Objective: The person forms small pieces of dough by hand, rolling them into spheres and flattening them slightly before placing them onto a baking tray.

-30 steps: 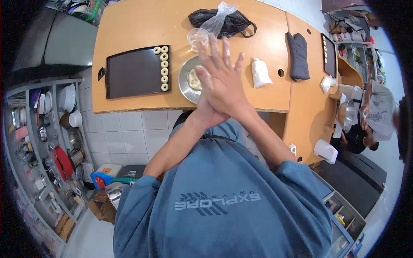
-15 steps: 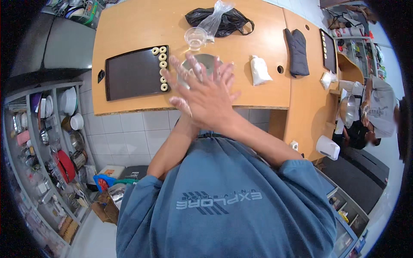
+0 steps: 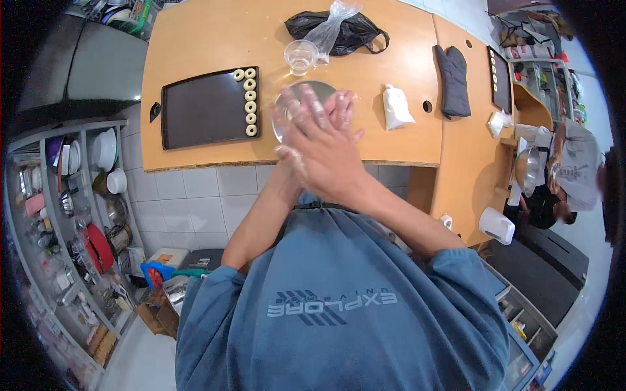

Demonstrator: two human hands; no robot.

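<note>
My right hand [image 3: 326, 146] lies across my left hand [image 3: 340, 109], palm to palm, with the fingers of both stretched out and dusted with white powder. Whether anything sits between the palms is hidden. Beneath them on the wooden table [image 3: 215, 39] is a round metal dish [image 3: 321, 88], partly covered by my fingers. To the left, a dark baking tray [image 3: 202, 107] carries several pale dough rings [image 3: 250, 96] along its right side. A clear plastic cup [image 3: 301, 57] stands just beyond the dish.
A black plastic bag [image 3: 355, 34] with a clear bag on it lies at the back. Rightward are a white powder bag [image 3: 396, 107], a dark oven mitt [image 3: 452, 81] and a second tray [image 3: 500, 78] with rings. Another person [image 3: 577, 163] works beside a metal bowl [image 3: 527, 171] at far right.
My crossed hands have shifted against each other, fingers drawn closer together, and uncover more of the dish's far rim and the tray's nearby rings.
</note>
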